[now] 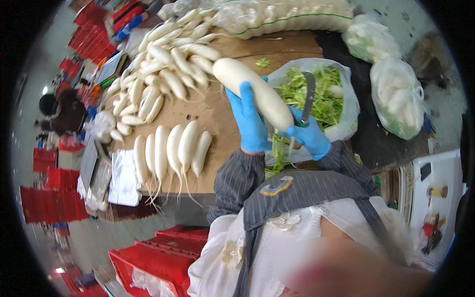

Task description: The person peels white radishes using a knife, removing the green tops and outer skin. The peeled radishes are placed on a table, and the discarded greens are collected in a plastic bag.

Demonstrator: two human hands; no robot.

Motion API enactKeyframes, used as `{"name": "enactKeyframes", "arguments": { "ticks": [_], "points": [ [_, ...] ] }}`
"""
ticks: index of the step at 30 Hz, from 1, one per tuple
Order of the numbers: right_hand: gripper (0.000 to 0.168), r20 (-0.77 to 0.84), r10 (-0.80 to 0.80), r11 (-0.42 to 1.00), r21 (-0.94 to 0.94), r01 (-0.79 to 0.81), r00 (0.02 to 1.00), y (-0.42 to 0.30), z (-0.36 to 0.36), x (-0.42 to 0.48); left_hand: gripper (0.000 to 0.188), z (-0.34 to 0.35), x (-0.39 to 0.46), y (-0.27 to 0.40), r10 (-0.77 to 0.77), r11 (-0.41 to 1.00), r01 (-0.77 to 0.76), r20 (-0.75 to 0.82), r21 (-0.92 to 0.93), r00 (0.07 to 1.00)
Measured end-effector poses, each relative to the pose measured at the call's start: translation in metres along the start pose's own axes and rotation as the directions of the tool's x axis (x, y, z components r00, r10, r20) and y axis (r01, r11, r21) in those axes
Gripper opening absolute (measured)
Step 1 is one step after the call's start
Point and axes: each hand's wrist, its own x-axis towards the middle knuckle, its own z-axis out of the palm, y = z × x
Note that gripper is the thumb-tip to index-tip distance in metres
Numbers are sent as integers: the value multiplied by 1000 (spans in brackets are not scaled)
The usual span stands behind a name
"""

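Observation:
My left hand (249, 118), in a blue glove, holds a large white daikon radish (256, 91) from below, near its middle. At the radish's root end, my right hand (310, 137), also gloved in blue, grips a curved knife (308, 98) by its dark handle, the blade pointing away from me. The fingers of that hand touch the radish's tapered end. Beneath and beside the right hand lies a clear plastic bag (350, 107) with cut radish greens (326, 89). Several smaller daikons (161, 152) lie in a row to the left, roots towards me.
A large heap of daikons (159, 70) covers the table's far left. Beyond are a long bag of radishes (282, 18) and tied bags (397, 92) at right. White plastic bags (124, 178) and a scale (94, 172) sit at the left edge. Red crates (159, 260) stand below.

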Motion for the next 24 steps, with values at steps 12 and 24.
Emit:
{"name": "enactKeyframes", "arguments": {
  "ticks": [12,24],
  "points": [
    [27,-275,84,956,-248,-155,958,-16,-1,6,55,-87,-8,21,-69,976,77,-45,204,997],
    [29,-438,5,969,-219,-112,899,-1,-68,-27,72,-285,3,157,478,-348,383,-190,855,857]
  ]
}}
